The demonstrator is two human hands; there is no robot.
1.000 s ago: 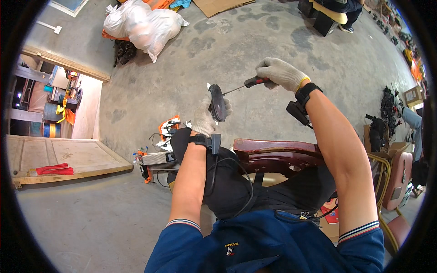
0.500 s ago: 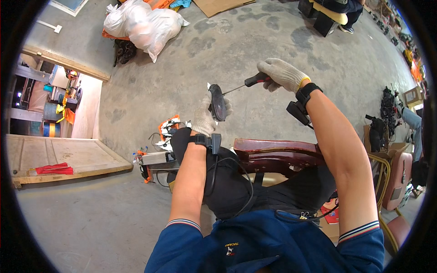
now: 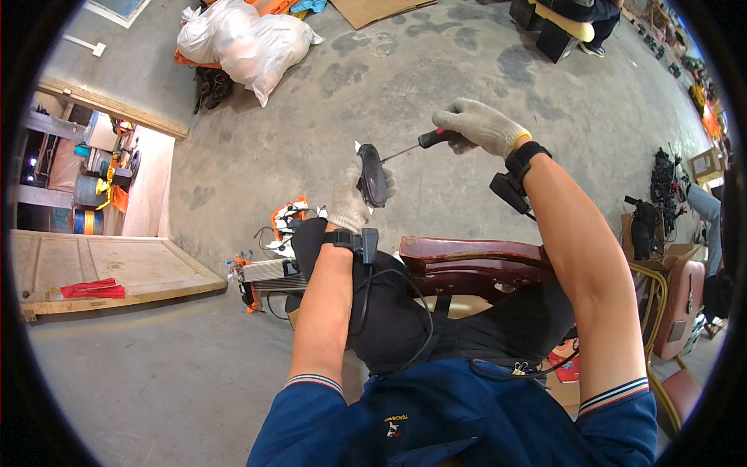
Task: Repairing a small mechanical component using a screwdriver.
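Note:
My left hand (image 3: pixel 350 201), in a pale knit glove, is closed round a dark, elongated oval part (image 3: pixel 373 176) with small white bits at its ends; what the part is I cannot make out. In my gloved right hand (image 3: pixel 481 127) is the black and red handle of a screwdriver (image 3: pixel 437 138). Its thin shaft points left and its tip meets the right side of the dark part near the upper end. Both hands are held out above the floor, beyond my knees.
A dark red wooden chair piece (image 3: pixel 475 261) lies between my legs. Left of my knee are a grey finned unit (image 3: pixel 268 271) and orange-white items (image 3: pixel 288 222). White sacks (image 3: pixel 245 47) lie far left, near an open doorway. A pink-backed chair (image 3: pixel 678 311) stands right; a person sits far off.
The fingers of my right hand have shifted and turned slightly on the screwdriver handle. My left hand and the dark part stay where they were.

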